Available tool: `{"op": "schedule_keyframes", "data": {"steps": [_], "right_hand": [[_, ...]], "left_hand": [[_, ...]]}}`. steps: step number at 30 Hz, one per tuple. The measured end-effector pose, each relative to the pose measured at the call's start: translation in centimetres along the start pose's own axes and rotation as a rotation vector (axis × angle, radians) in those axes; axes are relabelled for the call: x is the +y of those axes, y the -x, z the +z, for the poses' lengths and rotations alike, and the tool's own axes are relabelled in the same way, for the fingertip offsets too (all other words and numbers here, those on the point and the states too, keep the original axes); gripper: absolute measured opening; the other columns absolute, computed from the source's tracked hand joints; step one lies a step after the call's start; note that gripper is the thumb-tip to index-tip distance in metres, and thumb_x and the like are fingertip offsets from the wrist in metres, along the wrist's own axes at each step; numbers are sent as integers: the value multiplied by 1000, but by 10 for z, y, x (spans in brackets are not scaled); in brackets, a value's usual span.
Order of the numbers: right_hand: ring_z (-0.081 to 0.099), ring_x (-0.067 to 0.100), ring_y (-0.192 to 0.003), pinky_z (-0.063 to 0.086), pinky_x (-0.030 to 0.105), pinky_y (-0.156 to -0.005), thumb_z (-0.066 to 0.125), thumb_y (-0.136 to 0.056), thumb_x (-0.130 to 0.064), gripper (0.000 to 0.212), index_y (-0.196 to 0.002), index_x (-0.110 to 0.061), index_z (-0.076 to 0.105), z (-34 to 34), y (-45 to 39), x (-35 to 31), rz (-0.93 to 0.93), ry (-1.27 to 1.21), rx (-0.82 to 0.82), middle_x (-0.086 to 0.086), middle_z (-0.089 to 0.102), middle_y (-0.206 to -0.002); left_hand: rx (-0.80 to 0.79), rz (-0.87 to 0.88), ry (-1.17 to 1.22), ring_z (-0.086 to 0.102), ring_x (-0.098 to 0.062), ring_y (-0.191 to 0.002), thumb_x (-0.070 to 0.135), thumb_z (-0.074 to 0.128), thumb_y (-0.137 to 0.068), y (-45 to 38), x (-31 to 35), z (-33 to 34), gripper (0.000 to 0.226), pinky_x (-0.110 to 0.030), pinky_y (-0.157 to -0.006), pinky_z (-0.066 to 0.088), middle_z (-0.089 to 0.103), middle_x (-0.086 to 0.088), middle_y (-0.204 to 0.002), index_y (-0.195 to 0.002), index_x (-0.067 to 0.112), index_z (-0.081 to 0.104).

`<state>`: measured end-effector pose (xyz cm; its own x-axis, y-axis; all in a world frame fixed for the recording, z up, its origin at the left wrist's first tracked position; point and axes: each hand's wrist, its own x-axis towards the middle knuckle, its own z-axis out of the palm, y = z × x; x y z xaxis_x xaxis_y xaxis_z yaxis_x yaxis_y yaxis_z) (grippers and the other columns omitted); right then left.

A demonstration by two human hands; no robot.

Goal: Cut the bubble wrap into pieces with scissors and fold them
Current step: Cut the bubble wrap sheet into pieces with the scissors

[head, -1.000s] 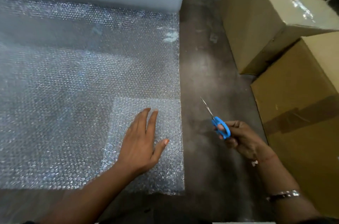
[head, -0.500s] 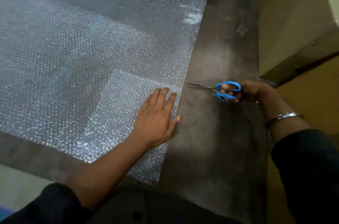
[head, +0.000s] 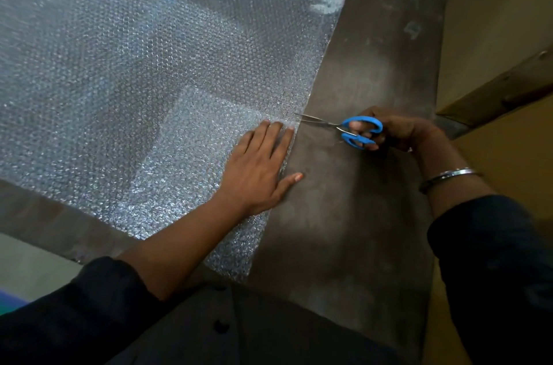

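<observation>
surface (head: 353,215): dark grey, worn and scuffed, runs diagonally through the view, bare strip along the right side of the wrap
bubble wrap sheet (head: 134,59): large clear sheet spread flat on the surface, fills the upper left, its right edge runs diagonally from top right down toward bottom centre
folded bubble wrap piece (head: 191,161): brighter, denser-looking rectangle lying on top of the sheet at its near right corner, edges roughly lined up with the sheet's right edge
cardboard boxes (head: 502,35): tan, right side of the view, just beside the surface, a dark gap between two of them
sleeves (head: 74,313): dark fabric on both forearms, left one pushed up above the wrist
left hand (head: 257,170): palm down, fingers together and flat, pressing the folded piece near the wrap's right edge, thumb splayed out onto bare surface, grip spread flat, clamped on nothing
right hand (head: 401,131): off the wrap over bare surface, grip closed through the scissor handles
scissors (head: 344,127): blue loop handles, thin metal blades slightly apart, pointing left, tips touching the wrap's right edge just beyond the left fingertips; cannot tell if the blades have entered the wrap
bangle (head: 449,176): thin silver band on the right wrist
</observation>
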<state>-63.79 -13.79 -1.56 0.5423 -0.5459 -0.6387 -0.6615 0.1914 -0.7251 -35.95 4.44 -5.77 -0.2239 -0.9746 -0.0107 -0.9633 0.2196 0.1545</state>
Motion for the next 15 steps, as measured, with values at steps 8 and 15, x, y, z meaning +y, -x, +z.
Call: {"op": "schedule_keyframes", "data": {"steps": [8, 15], "right_hand": [[30, 24, -51, 28, 33, -54, 82, -67, -84, 109, -69, 20, 48, -2, -1, -4, 25, 63, -2, 29, 42, -61], [34, 23, -48, 33, 32, -54, 82, -67, -82, 85, -61, 0, 60, 6, 0, -10, -3, 94, 26, 18, 48, -56]], "left_hand": [[9, -10, 3, 18, -37, -163, 75, 24, -105, -1, 3, 9, 91, -53, -131, 18, 26, -17, -174, -169, 10, 24], [38, 4, 7, 16, -36, -164, 75, 24, -105, 1, 2, 13, 91, -51, -133, 13, 25, -16, -175, -170, 11, 22]]}}
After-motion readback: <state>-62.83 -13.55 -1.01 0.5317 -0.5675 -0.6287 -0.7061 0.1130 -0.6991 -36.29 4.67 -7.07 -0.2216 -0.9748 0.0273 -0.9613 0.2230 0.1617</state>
